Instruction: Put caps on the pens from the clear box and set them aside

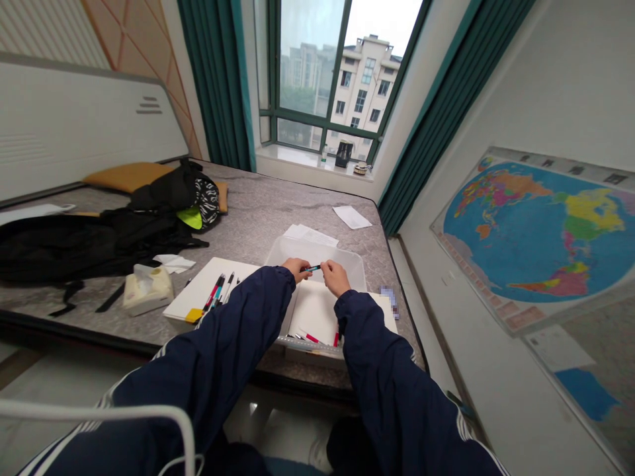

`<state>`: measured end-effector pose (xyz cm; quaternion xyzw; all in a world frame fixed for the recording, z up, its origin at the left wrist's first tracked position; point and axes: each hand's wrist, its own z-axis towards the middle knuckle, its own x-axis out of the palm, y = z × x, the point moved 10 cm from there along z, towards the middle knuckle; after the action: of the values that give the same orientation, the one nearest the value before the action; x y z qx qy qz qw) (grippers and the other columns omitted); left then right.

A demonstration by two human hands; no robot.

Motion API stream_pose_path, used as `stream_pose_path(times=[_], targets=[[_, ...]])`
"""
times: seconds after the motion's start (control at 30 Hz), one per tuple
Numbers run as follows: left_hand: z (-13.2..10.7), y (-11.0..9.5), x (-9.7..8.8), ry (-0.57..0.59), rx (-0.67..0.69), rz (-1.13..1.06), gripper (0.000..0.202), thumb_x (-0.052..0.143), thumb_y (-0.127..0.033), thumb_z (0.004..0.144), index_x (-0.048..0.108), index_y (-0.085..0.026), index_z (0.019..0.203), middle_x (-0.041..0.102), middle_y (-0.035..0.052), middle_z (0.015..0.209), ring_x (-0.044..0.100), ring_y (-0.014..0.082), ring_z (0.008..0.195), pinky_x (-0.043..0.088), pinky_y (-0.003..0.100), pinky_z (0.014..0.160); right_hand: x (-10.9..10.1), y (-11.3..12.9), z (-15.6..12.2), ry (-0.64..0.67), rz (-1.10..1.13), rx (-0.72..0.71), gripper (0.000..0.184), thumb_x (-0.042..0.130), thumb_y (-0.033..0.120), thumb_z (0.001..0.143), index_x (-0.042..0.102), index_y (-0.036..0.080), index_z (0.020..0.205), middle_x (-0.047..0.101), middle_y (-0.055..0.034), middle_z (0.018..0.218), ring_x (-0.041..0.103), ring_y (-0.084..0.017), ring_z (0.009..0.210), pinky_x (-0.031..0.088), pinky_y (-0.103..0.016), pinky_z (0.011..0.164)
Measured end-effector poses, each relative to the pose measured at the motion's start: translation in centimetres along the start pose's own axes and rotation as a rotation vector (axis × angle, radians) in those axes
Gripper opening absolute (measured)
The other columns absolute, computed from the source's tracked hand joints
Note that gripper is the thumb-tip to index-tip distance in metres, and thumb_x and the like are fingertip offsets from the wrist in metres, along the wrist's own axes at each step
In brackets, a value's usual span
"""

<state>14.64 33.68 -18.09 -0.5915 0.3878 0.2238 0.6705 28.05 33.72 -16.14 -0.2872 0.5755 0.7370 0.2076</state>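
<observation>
A dark pen with a light-blue part [312,268] is held level between my two hands. My left hand [296,268] grips one end and my right hand [336,277] pinches the other. Both are over a translucent plastic bin [352,263] that stands on the grey mattress. Inside the bin, white paper or board [315,307] lies under several loose pens, among them a red one [311,338]. To the left, a white box or board [191,291] carries a row of pens [218,291] in red, black and teal, and a yellow piece [194,315].
A tissue pack [147,291] and a black bag [89,241] lie on the left of the mattress [278,205]. Paper sheets [352,217] rest behind the bin. A world map [540,231] hangs on the right wall. A white curved tube [99,413] crosses the lower left.
</observation>
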Motion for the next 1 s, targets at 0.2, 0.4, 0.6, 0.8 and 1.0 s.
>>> stream_pose_path(times=[0.2,0.4,0.6,0.8,1.0], targets=[[-0.5,-0.1,-2.5,-0.216,-0.093,-0.009,0.024,0.054,-0.039,0.081,0.065,-0.019,0.074,0.066,0.0031,0.066,0.058,0.0169,0.066,0.041,0.026,0.064,-0.3,-0.4,0.0,-0.015,0.010,0.032,0.055,0.025,0.056,0.092,0.057,0.019,0.068,0.058,0.0002,0.059,0.055,-0.013,0.062,0.039,-0.022,0.063],[-0.8,2.0,-3.3,-0.193,-0.361,-1.070,0.072,0.017,-0.088,0.070,0.035,-0.023,0.045,0.024,-0.0031,0.036,0.030,0.0123,0.036,0.033,0.029,0.045,0.8,-0.8,-0.1,0.089,0.000,0.063,0.058,0.024,0.058,0.093,0.061,0.018,0.073,0.058,0.0007,0.055,0.058,-0.012,0.057,0.042,-0.022,0.065],[-1.7,0.3,-6.8,-0.227,-0.099,-1.691,0.069,0.015,-0.088,0.070,0.023,-0.022,0.050,0.022,-0.0049,0.041,0.031,0.0106,0.040,0.041,0.030,0.049,1.8,-1.0,-0.5,0.182,-0.021,0.091,0.054,0.031,0.054,0.094,0.064,0.016,0.073,0.060,-0.0009,0.055,0.058,-0.011,0.055,0.042,-0.021,0.063],[-2.0,0.3,-7.5,-0.287,-0.019,-1.732,0.065,0.024,-0.079,0.079,0.026,-0.021,0.050,0.023,-0.0043,0.042,0.030,0.0099,0.041,0.040,0.029,0.050,3.9,-1.8,-1.2,0.383,-0.065,0.123,0.052,0.040,0.059,0.090,0.064,0.015,0.078,0.065,-0.0049,0.063,0.056,-0.010,0.050,0.042,-0.021,0.054],[-2.7,-0.7,-8.2,-0.288,-0.020,-1.780,0.064,0.025,-0.080,0.078,0.043,-0.020,0.062,0.028,-0.0046,0.048,0.032,0.0108,0.045,0.040,0.029,0.052,6.4,-2.8,-3.9,0.665,-0.255,0.159,0.046,0.055,0.059,0.083,0.066,0.015,0.085,0.071,-0.0097,0.080,0.064,-0.016,0.065,0.044,-0.023,0.057]])
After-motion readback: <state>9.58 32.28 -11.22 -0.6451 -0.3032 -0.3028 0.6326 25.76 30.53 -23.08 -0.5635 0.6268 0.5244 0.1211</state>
